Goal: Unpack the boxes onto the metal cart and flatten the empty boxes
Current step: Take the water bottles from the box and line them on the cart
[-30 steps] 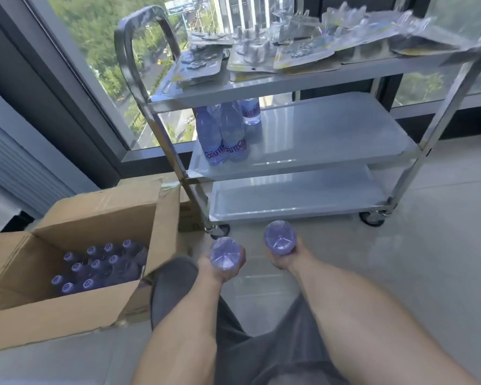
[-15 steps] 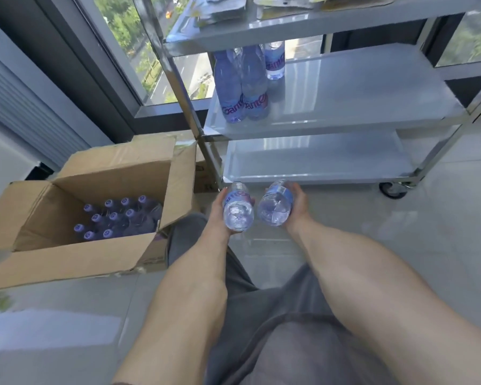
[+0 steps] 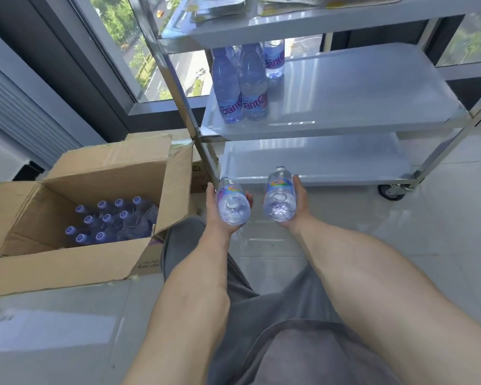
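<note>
Since half a second ago the two held bottles have drawn apart and tipped so their caps point toward the cart, no longer touching side by side. The left hand (image 3: 220, 215) is wrapped around one water bottle (image 3: 232, 202) and the right hand (image 3: 296, 205) around another water bottle (image 3: 279, 196), both carried low near the cart's bottom shelf (image 3: 331, 159). At 12 o'clock from the hands, three bottles (image 3: 240, 84) already stand upright at the left end of the middle shelf (image 3: 358, 98). At 9 o'clock the open cardboard box (image 3: 75, 262) holds many more capped bottles (image 3: 109, 220). Full bottles likely feel fairly heavy, with thin plastic walls that give and turn slippery; a firm wrap around the labelled mid-body seems safest. Unpacking looks early, and the box cannot be flattened yet.
</note>
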The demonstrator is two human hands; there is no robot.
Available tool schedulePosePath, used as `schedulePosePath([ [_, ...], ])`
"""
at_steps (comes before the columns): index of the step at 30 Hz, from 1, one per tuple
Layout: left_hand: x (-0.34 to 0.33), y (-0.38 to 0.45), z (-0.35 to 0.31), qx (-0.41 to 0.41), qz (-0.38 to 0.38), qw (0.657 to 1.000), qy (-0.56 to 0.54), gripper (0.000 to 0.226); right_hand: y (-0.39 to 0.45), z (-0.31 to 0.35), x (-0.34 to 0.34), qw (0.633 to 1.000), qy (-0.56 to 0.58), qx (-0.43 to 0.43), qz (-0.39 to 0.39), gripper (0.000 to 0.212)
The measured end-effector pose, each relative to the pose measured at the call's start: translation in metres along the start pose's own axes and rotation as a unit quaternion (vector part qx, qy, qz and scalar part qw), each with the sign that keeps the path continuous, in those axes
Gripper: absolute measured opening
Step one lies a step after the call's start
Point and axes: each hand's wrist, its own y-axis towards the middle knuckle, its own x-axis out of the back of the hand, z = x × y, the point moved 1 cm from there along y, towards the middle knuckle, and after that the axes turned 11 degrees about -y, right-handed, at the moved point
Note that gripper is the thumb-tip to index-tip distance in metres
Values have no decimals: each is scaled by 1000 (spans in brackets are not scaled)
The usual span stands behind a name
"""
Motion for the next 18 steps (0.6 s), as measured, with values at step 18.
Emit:
schedulePosePath([
  [18,-3,13,-25,39,27,997,67,44,2,7,-4,971,-216,-85,48,50],
])
